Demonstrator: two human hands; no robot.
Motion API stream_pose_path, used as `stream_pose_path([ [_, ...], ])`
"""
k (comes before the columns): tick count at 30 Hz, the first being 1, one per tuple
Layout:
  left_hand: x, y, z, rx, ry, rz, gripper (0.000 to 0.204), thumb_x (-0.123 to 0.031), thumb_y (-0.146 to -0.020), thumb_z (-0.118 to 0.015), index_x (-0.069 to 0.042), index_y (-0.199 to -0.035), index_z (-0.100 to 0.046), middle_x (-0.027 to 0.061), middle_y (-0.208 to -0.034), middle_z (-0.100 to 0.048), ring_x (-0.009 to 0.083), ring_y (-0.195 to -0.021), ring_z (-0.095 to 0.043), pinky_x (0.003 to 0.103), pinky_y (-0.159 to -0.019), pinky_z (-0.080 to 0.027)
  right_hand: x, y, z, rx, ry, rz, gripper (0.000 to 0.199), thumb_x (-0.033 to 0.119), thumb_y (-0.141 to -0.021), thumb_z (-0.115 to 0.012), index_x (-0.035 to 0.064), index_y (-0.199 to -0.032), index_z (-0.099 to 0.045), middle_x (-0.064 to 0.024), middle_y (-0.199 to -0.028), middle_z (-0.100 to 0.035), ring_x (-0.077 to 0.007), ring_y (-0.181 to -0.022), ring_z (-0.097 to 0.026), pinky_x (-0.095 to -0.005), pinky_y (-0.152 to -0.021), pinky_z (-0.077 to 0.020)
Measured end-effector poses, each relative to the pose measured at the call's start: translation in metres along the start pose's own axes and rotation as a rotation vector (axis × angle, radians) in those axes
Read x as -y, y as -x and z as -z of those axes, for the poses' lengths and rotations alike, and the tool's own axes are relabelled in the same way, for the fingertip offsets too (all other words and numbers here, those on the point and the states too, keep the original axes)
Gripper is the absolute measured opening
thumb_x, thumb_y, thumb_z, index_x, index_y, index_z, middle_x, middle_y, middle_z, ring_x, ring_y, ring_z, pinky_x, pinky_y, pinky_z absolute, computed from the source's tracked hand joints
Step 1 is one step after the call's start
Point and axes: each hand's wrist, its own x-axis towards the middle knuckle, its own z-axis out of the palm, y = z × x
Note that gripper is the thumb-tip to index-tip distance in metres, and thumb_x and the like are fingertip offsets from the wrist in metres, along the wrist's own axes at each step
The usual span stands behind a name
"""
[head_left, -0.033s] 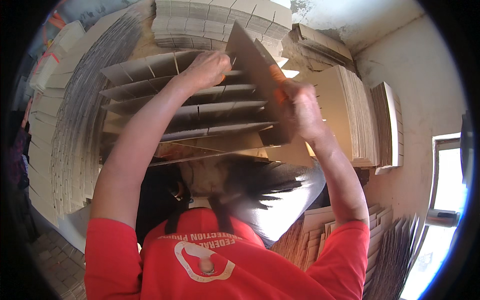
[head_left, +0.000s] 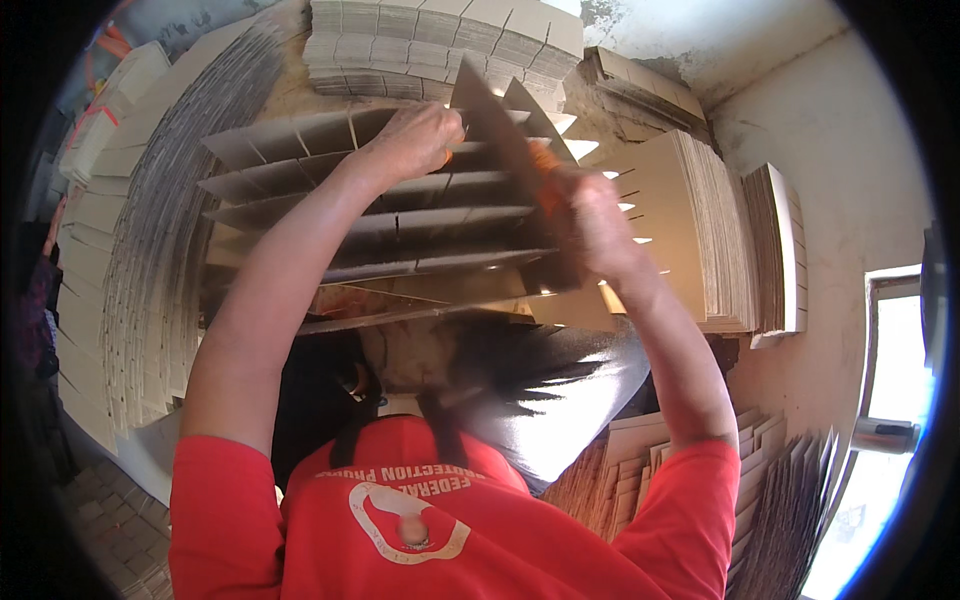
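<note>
**Cross sheet lower, right hand in motion**

Head view (only view). Right hand (head_left: 598, 215) is blurred; its fingers appear closed on a grey-brown cross sheet (head_left: 490, 110), tilted, top corner leaning left. Left hand (head_left: 415, 135) is at the upper row of slotted strips (head_left: 460, 222), fingers curled; cannot tell whether they pinch a strip or only steady it.

Location: the cross sheet stands over the right part of the strips, which lie in roughly parallel rows in front of the person. Another upright sheet (head_left: 540, 115) shows just behind it.

Change since the previous frame: the cross sheet's top corner is slightly lower, its face looks narrower, and more pale strip ends show to the right of it. Left hand shows no clear shift.

Judgement: the cross sheet is probably being worked into line with the strips' slots; seating is unconfirmed because blur hides the contact edge.

Surroundings: a back stack (head_left: 440, 50) beyond the strips, a left stack (head_left: 180, 150), and a right stack (head_left: 715, 240) beside the right hand.
</note>
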Motion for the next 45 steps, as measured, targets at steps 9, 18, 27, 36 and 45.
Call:
stream_pose_path([
  [9, 0.021, -0.005, 0.026, -0.078, 0.053, 0.106, 0.016, -0.007, -0.084, -0.062, 0.002, -0.095, -0.070, 0.0203, -0.085, -0.067, 0.0316, -0.078, -0.066, 0.041, -0.075, -0.053, 0.003, -0.011, -0.013, 0.185, 0.195, -0.072, 0.026, 0.026, -0.092, -0.063, 0.0040, -0.106, -0.064, -0.0164, -0.099, -0.064, -0.0341, -0.096, -0.064, -0.0443, -0.082, -0.0509],
  [18, 0.015, -0.022, 0.017, 0.328, -0.301, 0.236, 0.064, -0.046, -0.101, -0.044, -0.008, -0.151, -0.032, 0.0099, -0.159, -0.027, 0.0307, -0.148, -0.022, 0.047, -0.119, -0.022, -0.041, -0.012, -0.038, -0.079, 0.463, -0.132, 0.055, 0.036, -0.094, -0.061, -0.0018, -0.132, -0.051, -0.0191, -0.129, -0.057, -0.0346, -0.124, -0.051, -0.0505, -0.102, -0.0395],
  [27, 0.016, 0.011, 0.069, -0.385, 0.010, 0.235, 0.073, -0.044, -0.093, -0.062, -0.009, -0.152, -0.034, 0.0146, -0.156, -0.033, 0.0293, -0.146, -0.030, 0.041, -0.118, -0.026, -0.078, 0.006, -0.019, -0.405, -0.051, -0.224, 0.039, 0.016, -0.091, -0.067, 0.0055, -0.128, -0.060, -0.0170, -0.125, -0.063, -0.0349, -0.107, -0.063, -0.0388, -0.091, -0.0524],
  [36, -0.079, 0.150, 0.114, -0.280, 0.080, 0.192, 0.072, -0.027, -0.082, -0.077, -0.006, -0.144, -0.047, 0.0168, -0.140, -0.053, 0.0330, -0.127, -0.053, 0.041, -0.106, -0.041, -0.161, 0.160, 0.044, -0.231, 0.766, -0.627, 0.062, 0.029, -0.081, -0.075, 0.0040, -0.133, -0.052, -0.0171, -0.130, -0.055, -0.0344, -0.117, -0.051, -0.0503, -0.099, -0.0403],
  [45, -0.109, 0.190, 0.052, -0.334, 0.085, 0.069, 0.058, -0.012, -0.074, -0.081, 0.005, -0.124, -0.060, 0.0186, -0.115, -0.066, 0.0352, -0.105, -0.064, 0.042, -0.089, -0.051, -0.185, 0.164, 0.066, -0.383, 0.487, -0.787, 0.041, 0.018, -0.080, -0.078, -0.0024, -0.112, -0.060, -0.0235, -0.099, -0.068, -0.0384, -0.094, -0.064, -0.0443, -0.083, -0.0497],
])
